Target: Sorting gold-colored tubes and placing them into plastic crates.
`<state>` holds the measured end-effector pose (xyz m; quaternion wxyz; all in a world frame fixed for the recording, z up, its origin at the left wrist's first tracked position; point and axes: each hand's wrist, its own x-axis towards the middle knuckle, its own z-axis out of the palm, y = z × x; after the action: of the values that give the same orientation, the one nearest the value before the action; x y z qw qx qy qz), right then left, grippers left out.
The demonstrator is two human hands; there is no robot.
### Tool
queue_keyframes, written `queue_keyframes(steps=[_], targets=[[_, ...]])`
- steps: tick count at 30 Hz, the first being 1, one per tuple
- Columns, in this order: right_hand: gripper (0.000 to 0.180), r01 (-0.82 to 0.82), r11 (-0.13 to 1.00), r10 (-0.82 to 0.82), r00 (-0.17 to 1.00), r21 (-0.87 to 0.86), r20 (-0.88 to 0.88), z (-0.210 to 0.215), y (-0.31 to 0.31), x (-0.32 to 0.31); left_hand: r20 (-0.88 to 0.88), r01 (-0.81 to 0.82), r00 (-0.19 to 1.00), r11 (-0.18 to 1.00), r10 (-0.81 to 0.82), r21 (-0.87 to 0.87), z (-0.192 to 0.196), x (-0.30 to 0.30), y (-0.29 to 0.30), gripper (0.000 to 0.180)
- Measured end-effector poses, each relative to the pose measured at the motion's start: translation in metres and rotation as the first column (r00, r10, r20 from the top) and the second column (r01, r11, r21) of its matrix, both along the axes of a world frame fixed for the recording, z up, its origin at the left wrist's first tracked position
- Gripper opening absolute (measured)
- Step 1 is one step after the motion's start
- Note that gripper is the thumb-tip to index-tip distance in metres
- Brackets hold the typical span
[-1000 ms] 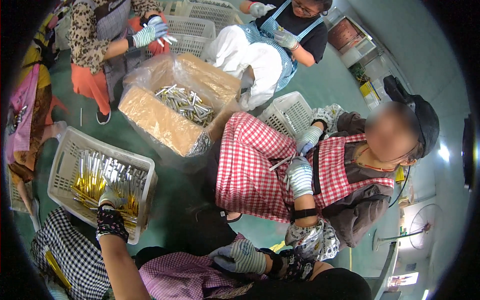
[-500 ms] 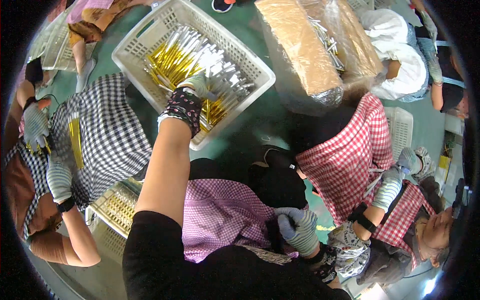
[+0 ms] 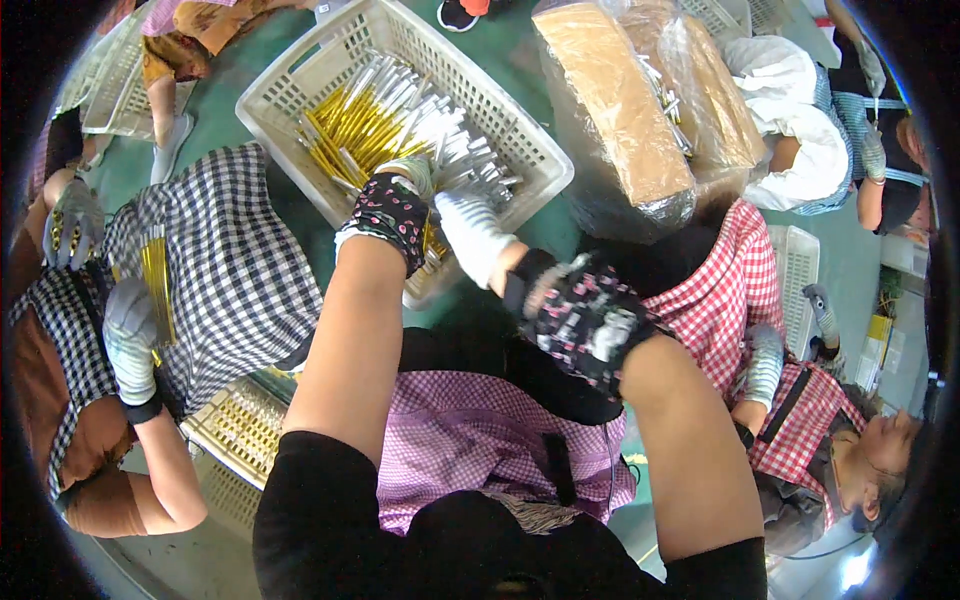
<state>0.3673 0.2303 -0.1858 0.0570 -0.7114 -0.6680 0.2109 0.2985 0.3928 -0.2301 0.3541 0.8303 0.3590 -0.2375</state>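
Note:
A pale plastic crate (image 3: 520, 135) stands in front of me, holding a heap of slender tubes. Gold tubes (image 3: 345, 130) lie toward its left side, and silver-white tubes (image 3: 445, 130) toward the right. My left hand (image 3: 415, 172), in a striped glove with a patterned cuff, reaches over the near rim into the tubes; its fingers are mostly hidden. Close beside it, at the near rim, is my right hand (image 3: 470, 232) in a similar glove. Motion blurs its fingers, so I cannot make out whether it holds anything.
Two plastic-wrapped brown cartons (image 3: 620, 110) stand right of the crate, with white-lined sacks (image 3: 800, 140) beyond. A co-worker at left wears a black checked apron (image 3: 215, 240) with gold tubes on it. At right, another wears a red checked apron (image 3: 715, 270). A slatted crate (image 3: 235, 425) sits low left.
My right hand has come up from beside my lap to the crate's near rim, next to my left hand. My left hand stays at the tubes. The view has shifted slightly.

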Motion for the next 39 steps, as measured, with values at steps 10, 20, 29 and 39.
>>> queue_keyframes(steps=[10,20,29,39], targets=[[0.037,0.243,0.916,-0.340,0.891,-0.318,-0.300,-0.065,0.038,-0.031,-0.010,-0.024,1.000,0.986,0.023,-0.167,-0.022,-0.040,0.017,0.093],[0.025,0.367,0.917,-0.378,0.924,-0.159,-0.048,-0.111,0.054,-0.024,0.090,0.066,0.995,0.955,-0.042,-0.288,-0.099,-0.028,0.042,0.064],[0.021,0.381,0.884,-0.391,0.920,-0.270,0.020,-0.158,0.064,-0.001,0.216,0.040,0.976,0.939,0.037,-0.341,-0.063,-0.035,0.010,0.063],[0.029,0.793,0.547,-0.785,0.374,-0.269,-0.494,-0.123,0.052,-0.010,0.390,-0.023,0.901,0.921,0.187,-0.389,-0.043,-0.037,0.006,0.062]])
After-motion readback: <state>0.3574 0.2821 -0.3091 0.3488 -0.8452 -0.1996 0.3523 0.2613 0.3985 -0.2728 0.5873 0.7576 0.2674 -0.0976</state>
